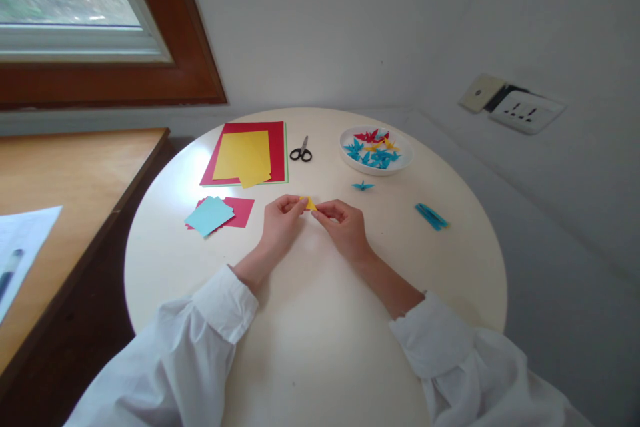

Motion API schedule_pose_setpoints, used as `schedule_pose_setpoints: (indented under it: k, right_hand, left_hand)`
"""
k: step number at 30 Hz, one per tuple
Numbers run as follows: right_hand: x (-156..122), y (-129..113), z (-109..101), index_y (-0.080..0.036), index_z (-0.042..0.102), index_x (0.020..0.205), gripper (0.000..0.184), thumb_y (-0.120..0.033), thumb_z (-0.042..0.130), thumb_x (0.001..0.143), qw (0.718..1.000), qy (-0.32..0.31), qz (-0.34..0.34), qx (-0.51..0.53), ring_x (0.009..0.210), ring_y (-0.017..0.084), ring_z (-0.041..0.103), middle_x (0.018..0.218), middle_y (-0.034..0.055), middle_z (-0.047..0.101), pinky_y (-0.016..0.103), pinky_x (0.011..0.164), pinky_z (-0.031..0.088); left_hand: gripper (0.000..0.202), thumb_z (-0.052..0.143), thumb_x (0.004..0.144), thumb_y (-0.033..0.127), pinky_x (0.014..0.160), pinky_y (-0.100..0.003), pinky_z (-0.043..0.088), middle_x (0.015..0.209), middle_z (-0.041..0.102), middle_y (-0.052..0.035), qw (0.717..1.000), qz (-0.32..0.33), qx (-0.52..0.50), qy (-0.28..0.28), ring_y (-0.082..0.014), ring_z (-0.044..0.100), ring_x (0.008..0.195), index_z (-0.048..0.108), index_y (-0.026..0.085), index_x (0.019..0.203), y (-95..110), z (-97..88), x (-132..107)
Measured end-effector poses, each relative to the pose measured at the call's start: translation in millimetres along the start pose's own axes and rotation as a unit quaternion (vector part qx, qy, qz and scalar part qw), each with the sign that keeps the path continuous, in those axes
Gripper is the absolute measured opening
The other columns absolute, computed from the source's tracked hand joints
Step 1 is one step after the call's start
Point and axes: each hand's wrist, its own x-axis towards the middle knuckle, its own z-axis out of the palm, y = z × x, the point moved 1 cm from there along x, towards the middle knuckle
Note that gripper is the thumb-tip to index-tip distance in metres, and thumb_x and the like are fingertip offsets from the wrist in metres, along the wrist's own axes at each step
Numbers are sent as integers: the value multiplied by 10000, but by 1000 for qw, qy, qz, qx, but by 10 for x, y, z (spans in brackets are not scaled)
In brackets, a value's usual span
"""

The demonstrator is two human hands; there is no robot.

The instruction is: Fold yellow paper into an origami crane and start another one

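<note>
A small folded piece of yellow paper point(311, 205) is pinched between my two hands, just above the middle of the round white table point(320, 347). My left hand point(283, 219) grips its left side with thumb and forefinger. On the other side my right hand point(345, 223) is closed on its right edge, and the fingertips hide part of the folds. Beyond my right hand a single blue paper crane point(363, 186) rests on the table. Behind it stands a white round dish point(378, 171) with several red, yellow and blue paper cranes point(380, 159) in it.
Black-handled scissors point(301, 153) lie beyond my hands. Large red and yellow sheets point(243, 155) are stacked at the back left, with small light-blue and red squares point(210, 215) nearer. Folded blue strips point(431, 216) lie at the right. A wooden desk point(90, 180) stands left.
</note>
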Motion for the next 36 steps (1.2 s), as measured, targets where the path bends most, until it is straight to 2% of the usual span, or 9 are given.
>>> schedule_pose_setpoints:
  k: [7, 11, 14, 21, 36]
  right_hand:
    - [3, 6, 2, -198, 668, 726, 156, -337, 695, 661, 1000, -6, 0, 4, 702, 176, 634, 745, 39, 702, 320, 700, 521]
    - [11, -2, 21, -189, 646, 746, 232, -365, 725, 617, 999, -15, 26, 23, 682, 170, 636, 747, 41, 694, 300, 656, 517]
    - [20, 7, 30, -185, 641, 745, 241, -398, 695, 646, 999, -17, 39, 25, 677, 166, 628, 750, 46, 690, 295, 655, 506]
    - [30, 56, 20, -187, 638, 680, 189, -370, 618, 720, 999, -45, 9, -25, 605, 145, 572, 662, 16, 652, 277, 601, 455]
    - [27, 29, 7, -183, 602, 655, 173, -340, 579, 724, 998, -58, -3, -23, 602, 135, 552, 642, 11, 623, 268, 604, 431]
  left_hand:
    - [225, 700, 657, 369, 650, -251, 398, 657, 617, 0, 1000, 9, -3, -24, -127, 540, 652, 646, 153, 692, 22, 11, 4]
    - [221, 689, 659, 368, 637, -253, 385, 655, 605, 6, 1000, 19, -1, -23, -123, 526, 634, 630, 158, 690, 0, 12, 19]
    - [222, 678, 669, 375, 644, -255, 385, 664, 613, 0, 999, 26, 17, -20, -124, 528, 638, 628, 160, 687, -19, 7, 27]
    - [205, 672, 689, 364, 657, -251, 401, 682, 630, -5, 999, 35, 27, -28, -127, 548, 661, 639, 162, 702, -21, 0, 17]
    - [198, 713, 642, 336, 661, -249, 402, 671, 619, 3, 999, 9, -29, -19, -120, 529, 662, 661, 153, 695, 66, 24, -20]
